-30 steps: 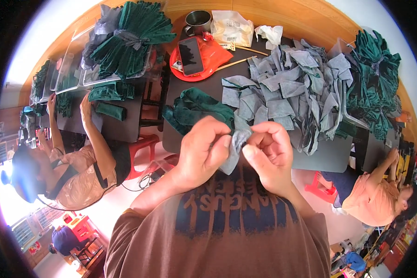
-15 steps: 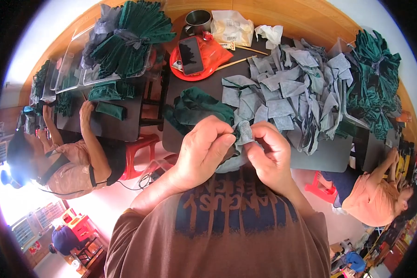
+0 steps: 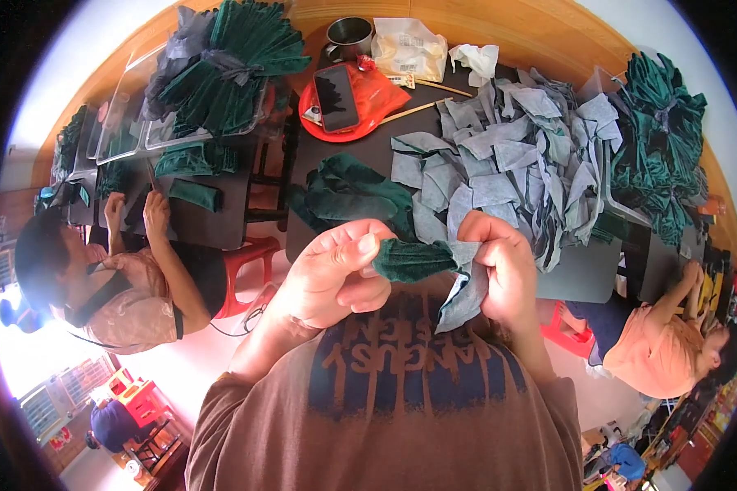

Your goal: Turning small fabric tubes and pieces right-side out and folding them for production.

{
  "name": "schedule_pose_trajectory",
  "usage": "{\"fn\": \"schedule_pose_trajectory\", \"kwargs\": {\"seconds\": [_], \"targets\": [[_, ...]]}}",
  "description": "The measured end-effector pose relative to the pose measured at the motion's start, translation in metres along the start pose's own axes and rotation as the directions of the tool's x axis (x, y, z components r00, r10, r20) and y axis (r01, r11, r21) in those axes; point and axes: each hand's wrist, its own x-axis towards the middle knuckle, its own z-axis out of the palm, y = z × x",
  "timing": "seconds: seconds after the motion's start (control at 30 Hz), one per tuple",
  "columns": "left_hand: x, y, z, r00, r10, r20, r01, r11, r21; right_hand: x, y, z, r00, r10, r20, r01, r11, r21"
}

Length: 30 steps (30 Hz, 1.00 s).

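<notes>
Between my two hands a velvet fabric strip is stretched, its left part dark green side out and its right part grey backing out. My left hand pinches the green end between thumb and fingers. Fingers of my right hand are closed on the grey part, from which a flap hangs down. Just beyond my left hand, loose green velvet lies on the dark table. Beyond my right hand spreads a heap of grey-backed strips.
A red plate carries a phone; chopsticks, a metal mug and a tissue pack are near it. Bundled green velvet sits on plastic boxes at left, more at right. Co-workers sit on both sides.
My hands have moved apart, and the strip, bunched up grey before, now shows a green length between them. The co-worker at left has shifted their head and hands.
</notes>
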Motion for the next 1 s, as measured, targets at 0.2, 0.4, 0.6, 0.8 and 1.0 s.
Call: {"fn": "schedule_pose_trajectory", "kwargs": {"seconds": [0.2,0.4,0.6,0.8,1.0], "targets": [[-0.001,0.002,0.008,0.993,0.091,-0.081,-0.067,0.963,0.26,0.003,-0.002,0.005,0.985,-0.172,0.001,0.171,0.984,-0.052],[0.001,-0.002,0.018,0.919,0.395,0.005,-0.32,0.738,0.594,0.002,0.004,0.009,0.995,-0.097,0.02,0.098,0.993,-0.065],[0.0,0.0,0.016,0.937,0.326,-0.123,-0.148,0.691,0.708,-0.003,0.0,0.007,0.992,0.106,0.071,-0.098,0.989,-0.109],[0.0,0.003,0.011,0.921,0.369,-0.128,-0.22,0.762,0.609,-0.003,-0.008,0.008,0.956,0.271,0.113,-0.274,0.962,0.011],[0.006,0.011,0.019,0.806,0.329,0.492,-0.45,-0.201,0.87,-0.001,-0.009,0.005,0.951,0.259,0.168,-0.296,0.921,0.252]]}}
